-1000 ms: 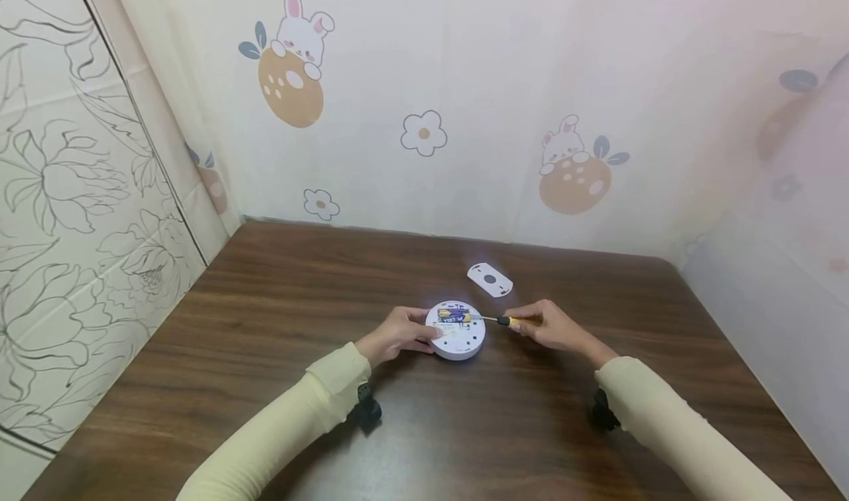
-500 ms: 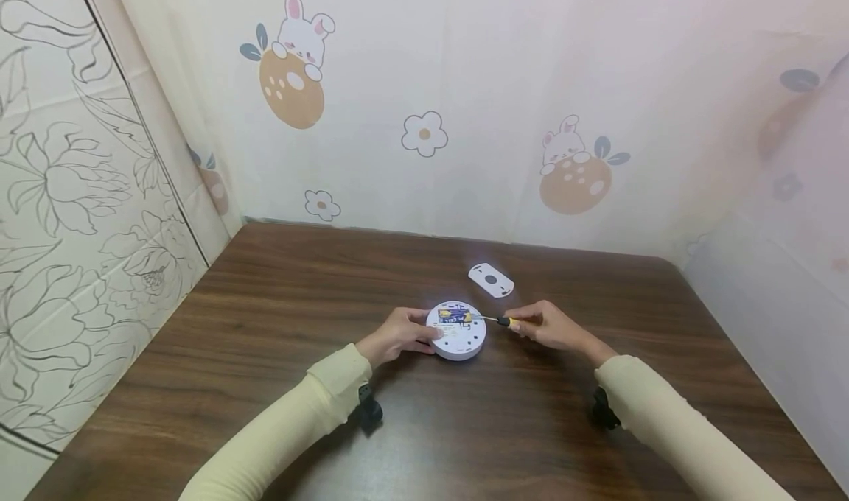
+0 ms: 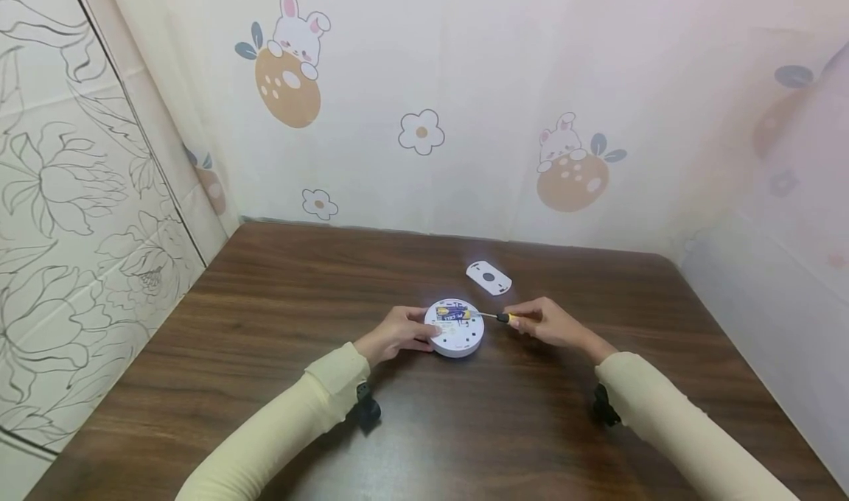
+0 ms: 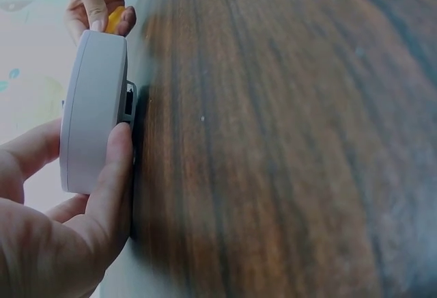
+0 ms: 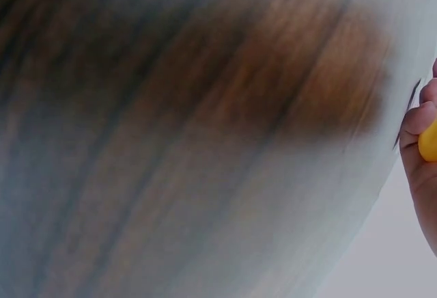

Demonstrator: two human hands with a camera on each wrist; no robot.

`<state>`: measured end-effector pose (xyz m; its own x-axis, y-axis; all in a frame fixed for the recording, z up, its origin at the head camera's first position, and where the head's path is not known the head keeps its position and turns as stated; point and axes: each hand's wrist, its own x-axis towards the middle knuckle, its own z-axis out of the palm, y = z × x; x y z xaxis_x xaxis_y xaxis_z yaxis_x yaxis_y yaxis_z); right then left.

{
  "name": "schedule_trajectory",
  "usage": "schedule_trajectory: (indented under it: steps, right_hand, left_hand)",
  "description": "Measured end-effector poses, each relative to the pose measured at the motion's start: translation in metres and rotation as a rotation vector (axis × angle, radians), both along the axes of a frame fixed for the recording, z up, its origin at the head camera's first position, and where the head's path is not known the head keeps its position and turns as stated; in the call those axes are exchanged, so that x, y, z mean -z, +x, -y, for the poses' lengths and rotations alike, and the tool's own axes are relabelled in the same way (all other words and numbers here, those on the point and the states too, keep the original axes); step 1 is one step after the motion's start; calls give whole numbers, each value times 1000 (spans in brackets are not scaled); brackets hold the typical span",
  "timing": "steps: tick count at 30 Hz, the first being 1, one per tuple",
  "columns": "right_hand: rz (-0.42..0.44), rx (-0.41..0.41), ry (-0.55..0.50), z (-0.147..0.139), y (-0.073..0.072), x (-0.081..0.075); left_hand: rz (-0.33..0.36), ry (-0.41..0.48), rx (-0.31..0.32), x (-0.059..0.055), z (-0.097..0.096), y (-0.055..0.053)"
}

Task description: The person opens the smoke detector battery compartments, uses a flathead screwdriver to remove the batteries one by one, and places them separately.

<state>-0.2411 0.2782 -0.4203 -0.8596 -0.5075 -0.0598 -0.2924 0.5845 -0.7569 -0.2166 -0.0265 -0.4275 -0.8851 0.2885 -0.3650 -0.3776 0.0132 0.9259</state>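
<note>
In the head view my left hand grips the left side of a round white smoke alarm, its back facing up. The thumb lies on the top face and fingers reach under the rim. Blue-and-yellow batteries sit in the alarm's open compartment. My right hand pinches the yellow-and-black handle of a screwdriver, whose metal shaft reaches left to the battery end. The left wrist view shows the alarm's side wall between my thumb and fingers, close over the table. Only part of the right hand shows in the right wrist view.
A white mounting plate with a dark round centre lies behind the alarm on the brown wooden table. Printed curtains hang at the table's back edge. Black wrist cameras hang under both sleeves.
Both hands, the smoke alarm and the screwdriver stay almost in place. The lettering on the battery shows more plainly than a second ago. The head view has shifted slightly.
</note>
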Motion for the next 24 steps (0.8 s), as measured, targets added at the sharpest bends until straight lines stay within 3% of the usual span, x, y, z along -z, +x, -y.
schedule_trajectory:
  steps: [24]
  right_hand:
    - [-20,46,3,3,12,-11]
  left_hand:
    - [-72,-85,-17,-6,-6,14]
